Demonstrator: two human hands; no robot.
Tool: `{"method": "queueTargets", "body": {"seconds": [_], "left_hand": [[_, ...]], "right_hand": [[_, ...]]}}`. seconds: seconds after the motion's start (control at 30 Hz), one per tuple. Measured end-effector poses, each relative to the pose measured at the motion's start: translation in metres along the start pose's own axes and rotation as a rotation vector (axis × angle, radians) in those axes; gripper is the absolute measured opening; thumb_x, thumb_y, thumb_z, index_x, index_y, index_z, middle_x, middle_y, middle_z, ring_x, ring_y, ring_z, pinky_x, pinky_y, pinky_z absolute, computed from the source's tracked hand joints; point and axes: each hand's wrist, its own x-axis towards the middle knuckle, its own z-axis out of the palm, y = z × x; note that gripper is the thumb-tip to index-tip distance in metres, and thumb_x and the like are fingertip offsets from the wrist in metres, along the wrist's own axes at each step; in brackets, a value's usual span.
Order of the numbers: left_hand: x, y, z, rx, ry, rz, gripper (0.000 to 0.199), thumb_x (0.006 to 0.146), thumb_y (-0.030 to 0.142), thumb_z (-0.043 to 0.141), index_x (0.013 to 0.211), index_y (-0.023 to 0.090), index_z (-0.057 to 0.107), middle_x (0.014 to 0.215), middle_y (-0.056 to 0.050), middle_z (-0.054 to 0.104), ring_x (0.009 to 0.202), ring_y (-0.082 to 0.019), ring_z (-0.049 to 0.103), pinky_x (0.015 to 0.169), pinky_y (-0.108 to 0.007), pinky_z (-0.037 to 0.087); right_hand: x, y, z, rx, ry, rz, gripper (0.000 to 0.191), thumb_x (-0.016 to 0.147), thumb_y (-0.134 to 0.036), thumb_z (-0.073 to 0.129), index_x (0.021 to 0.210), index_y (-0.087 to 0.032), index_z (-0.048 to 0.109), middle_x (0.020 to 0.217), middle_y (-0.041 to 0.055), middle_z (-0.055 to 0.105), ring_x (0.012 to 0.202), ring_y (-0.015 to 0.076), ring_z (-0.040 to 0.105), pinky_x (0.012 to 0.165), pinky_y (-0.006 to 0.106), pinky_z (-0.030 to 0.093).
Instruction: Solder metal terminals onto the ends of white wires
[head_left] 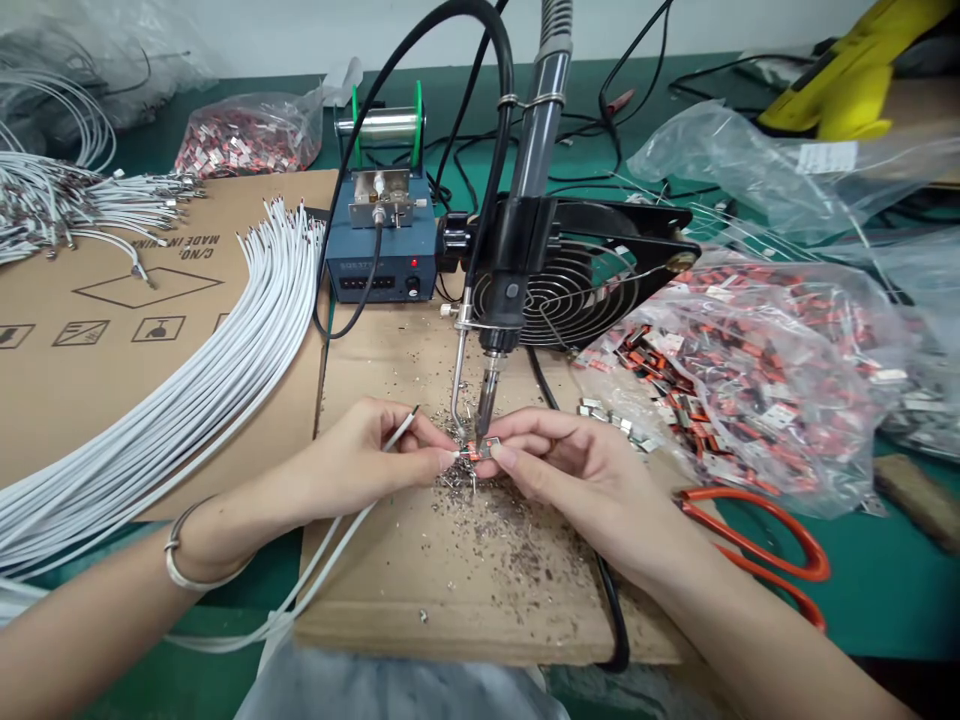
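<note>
— Head view. Fingers?
— Left hand (386, 455): thumb and forefinger pinched on a slim white cable (400, 428), just left of the soldering iron's (513, 270) tip. Right hand (574, 460): fingertips closed on a small flat metal connector (490, 448), right at that tip.
— Pose?
— Forearms angled inward, hands nearly meeting below the iron.
— Materials?
— Cardboard (390, 580) beneath the iron, metallic crumbs scattered. Left of it, curved smooth cable bundle (247, 320); right, crinkled clear plastic bag (765, 370), orange-and-silver pieces inside.

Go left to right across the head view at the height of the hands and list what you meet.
White cable bundle, left hand, small metal connector, right hand, orange tool handles.
</note>
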Motion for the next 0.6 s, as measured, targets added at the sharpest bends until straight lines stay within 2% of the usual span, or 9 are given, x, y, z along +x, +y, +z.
{"method": "queueTargets", "body": {"seconds": [0.23, 0.47, 0.6], "left_hand": [[-0.0021, 0.0013, 0.0032, -0.036, -0.012, 0.028, 0.025, 0.079, 0.033, 0.062, 0.085, 0.009, 0.063, 0.061, 0.003, 0.044, 0.057, -0.006, 0.034, 0.054, -0.021, 0.026], [-0.0023, 0.0014, 0.002, -0.046, -0.014, 0.005, 0.026, 0.079, 0.034, 0.062, 0.086, 0.009, 0.063, 0.061, 0.003, 0.043, 0.056, -0.006, 0.033, 0.053, -0.021, 0.024], [-0.001, 0.0001, 0.0016, 0.0, -0.003, -0.002, 0.027, 0.08, 0.035, 0.061, 0.086, 0.009, 0.064, 0.062, 0.002, 0.044, 0.057, -0.007, 0.034, 0.054, -0.021, 0.026]], "right_hand": [[-0.0039, 0.0022, -0.0056, 0.1, -0.057, 0.035, 0.014, 0.08, -0.026, 0.069, 0.088, -0.016, 0.066, 0.075, 0.0043, 0.069, 0.069, 0.0046, 0.063, 0.064, 0.008, 0.046], [-0.0043, 0.0009, -0.0064, 0.141, -0.065, 0.052, 0.013, 0.08, -0.027, 0.069, 0.088, -0.016, 0.068, 0.075, 0.0045, 0.07, 0.068, 0.0042, 0.064, 0.063, 0.007, 0.046], [-0.0019, -0.0006, -0.0036, 0.075, -0.006, 0.06, 0.012, 0.077, -0.023, 0.071, 0.085, -0.015, 0.066, 0.072, 0.0043, 0.069, 0.065, 0.0041, 0.063, 0.058, 0.006, 0.044]]}}
